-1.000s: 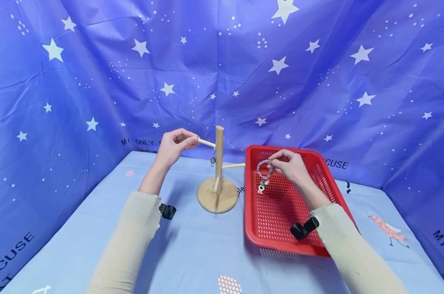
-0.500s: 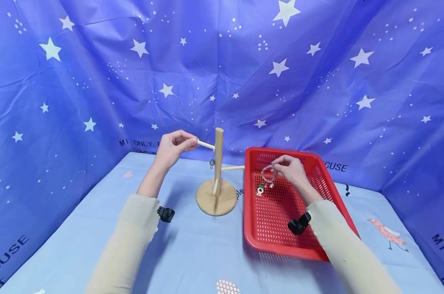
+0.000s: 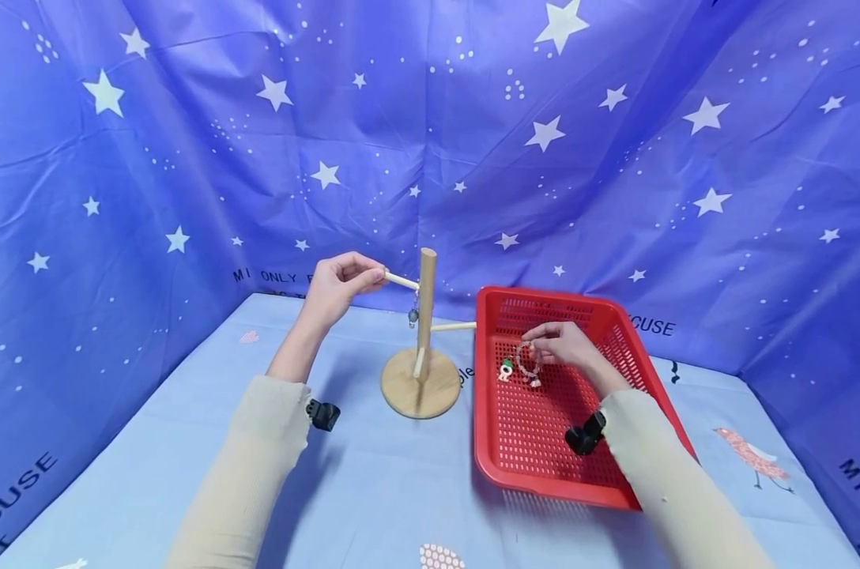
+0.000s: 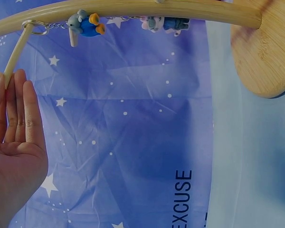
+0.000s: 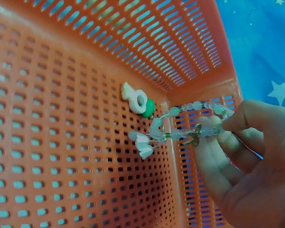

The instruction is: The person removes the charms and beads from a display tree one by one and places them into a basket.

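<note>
My left hand (image 3: pixel 346 283) pinches the end of the upper peg (image 3: pixel 401 280) of a wooden stand (image 3: pixel 424 332). From that peg hangs a keychain with a small elephant figure (image 4: pixel 88 24) in blue; beyond it, partly behind the post, shows a pink-and-blue figure (image 4: pixel 165 23). Inside the red basket (image 3: pixel 481 395), my right hand (image 3: pixel 568 346) pinches a pale beaded bracelet (image 3: pixel 522 365) between thumb and fingers. White flower-like charms (image 5: pixel 143 145) dangle at its lower end, close over the basket floor. Beside them lies a small cream figure with a green cap (image 3: pixel 506 369).
Lower pegs stick out of the post, one toward the front (image 3: pixel 419 362) and one rightward (image 3: pixel 453 326) up to the basket's left rim. The stand's round base (image 3: pixel 401 387) sits left of the basket on a light blue cloth (image 3: pixel 373 490). A starry blue curtain (image 3: pixel 373 118) rises behind.
My right hand has gone down and slightly to the right, taking the bracelet deeper into the basket, away from the cream figure. The left hand keeps its pinch on the peg.
</note>
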A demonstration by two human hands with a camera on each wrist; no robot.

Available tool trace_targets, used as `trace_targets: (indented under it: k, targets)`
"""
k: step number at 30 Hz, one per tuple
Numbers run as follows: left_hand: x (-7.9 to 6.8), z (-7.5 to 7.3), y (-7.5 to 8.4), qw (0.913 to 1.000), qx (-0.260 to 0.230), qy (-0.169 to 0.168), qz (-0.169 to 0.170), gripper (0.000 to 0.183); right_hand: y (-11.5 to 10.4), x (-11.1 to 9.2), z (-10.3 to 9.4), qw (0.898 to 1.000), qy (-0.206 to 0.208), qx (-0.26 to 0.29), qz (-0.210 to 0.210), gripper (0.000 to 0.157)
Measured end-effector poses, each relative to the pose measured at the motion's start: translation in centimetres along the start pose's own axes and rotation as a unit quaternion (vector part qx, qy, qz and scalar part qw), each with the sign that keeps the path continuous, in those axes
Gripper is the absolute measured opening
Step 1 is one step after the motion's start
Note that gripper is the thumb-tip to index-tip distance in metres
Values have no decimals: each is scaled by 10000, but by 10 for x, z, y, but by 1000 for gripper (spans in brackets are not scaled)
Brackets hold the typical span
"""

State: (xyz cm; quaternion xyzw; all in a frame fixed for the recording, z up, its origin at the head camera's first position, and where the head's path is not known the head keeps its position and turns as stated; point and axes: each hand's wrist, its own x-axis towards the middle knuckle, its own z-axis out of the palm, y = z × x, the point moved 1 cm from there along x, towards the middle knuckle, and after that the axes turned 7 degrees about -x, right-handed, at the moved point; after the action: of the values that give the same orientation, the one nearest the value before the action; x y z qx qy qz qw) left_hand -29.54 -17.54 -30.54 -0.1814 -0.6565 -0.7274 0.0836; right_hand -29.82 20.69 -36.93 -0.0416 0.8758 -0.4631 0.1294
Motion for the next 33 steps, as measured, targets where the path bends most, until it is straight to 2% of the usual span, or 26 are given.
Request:
trace_targets:
  k: [2,5,8,14,19,26,29,30,33]
  targets:
    - [0,0,0,10000,-8,-13,0,9,2,0,0,9998,-202,-44,52,29]
    - [0,0,1,10000,-27,-12,11,6,6,0,-1,9993,-281,-194,148,28]
    - [0,0,1,10000,-58,10,29,4,10,0,-2,9991,-210,-318,161,28]
    - [-1,0,-1,9998,-196,6,25,15,15,2,-5,9981,-111,-576,184,27]
    - [-2,3,-1,9998,-182,12,38,16,22,7,-6,9972,-94,-720,196,27]
    - [-3,3,0,9999,-147,-1,69,9,45,22,-14,9985,-147,-522,-120,15]
    - [-3,3,1,9998,-149,-14,113,7,46,22,-13,9980,7,-634,26,17]
    - [-3,3,1,9998,-161,-15,128,8,41,18,-11,9968,89,-773,194,20]
    - [-2,3,0,9997,-166,-16,149,10,38,14,-10,9950,109,-950,276,25]
